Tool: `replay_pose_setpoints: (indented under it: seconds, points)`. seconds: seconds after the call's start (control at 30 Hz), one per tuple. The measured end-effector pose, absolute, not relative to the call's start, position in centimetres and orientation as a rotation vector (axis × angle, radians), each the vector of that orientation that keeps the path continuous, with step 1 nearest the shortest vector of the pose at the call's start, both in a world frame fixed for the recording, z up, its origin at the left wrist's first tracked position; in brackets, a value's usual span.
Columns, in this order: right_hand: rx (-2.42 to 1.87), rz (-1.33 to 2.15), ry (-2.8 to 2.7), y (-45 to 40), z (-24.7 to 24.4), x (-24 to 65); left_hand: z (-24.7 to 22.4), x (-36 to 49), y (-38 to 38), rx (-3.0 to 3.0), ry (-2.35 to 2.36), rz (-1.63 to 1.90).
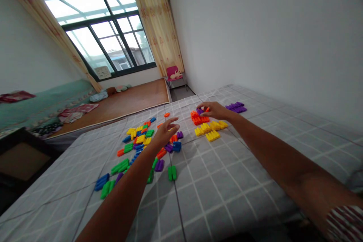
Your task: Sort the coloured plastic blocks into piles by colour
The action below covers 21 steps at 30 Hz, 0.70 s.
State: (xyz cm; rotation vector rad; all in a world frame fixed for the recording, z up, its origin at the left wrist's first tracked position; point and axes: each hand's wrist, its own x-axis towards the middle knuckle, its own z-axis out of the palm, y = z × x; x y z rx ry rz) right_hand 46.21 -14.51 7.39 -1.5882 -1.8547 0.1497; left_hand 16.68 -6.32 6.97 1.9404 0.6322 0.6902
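Note:
My left hand [166, 132] hovers over the right side of a mixed pile of plastic blocks, fingers apart and holding nothing. Just beyond its wrist lie an orange block [173, 138], a dark blue block [177, 146] and a purple block [169, 148]. Farther right, my right hand [214, 110] has its fingers closed on a small purple block [200, 111], above a group of orange blocks [200, 119]. Yellow blocks [212, 135] are grouped nearer to me, below that hand. A row of purple blocks [236, 107] lies beyond my right wrist.
The blocks lie on a bed-like surface with a grey checked cloth [204, 185]. A lone green block [172, 173] lies near the middle. Past the far edge are a brown mat [141, 98] and a pink chair [172, 72]. A white wall [269, 38] stands on the right.

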Motion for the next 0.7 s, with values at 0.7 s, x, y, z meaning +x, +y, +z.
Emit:
replay_pose_setpoints:
  seconds: [0.7]
  points:
    - [-2.077,-0.185,-1.635,-17.3,2.9,60.0,7.5,0.1,-4.4,2.195,1.044,0.631]
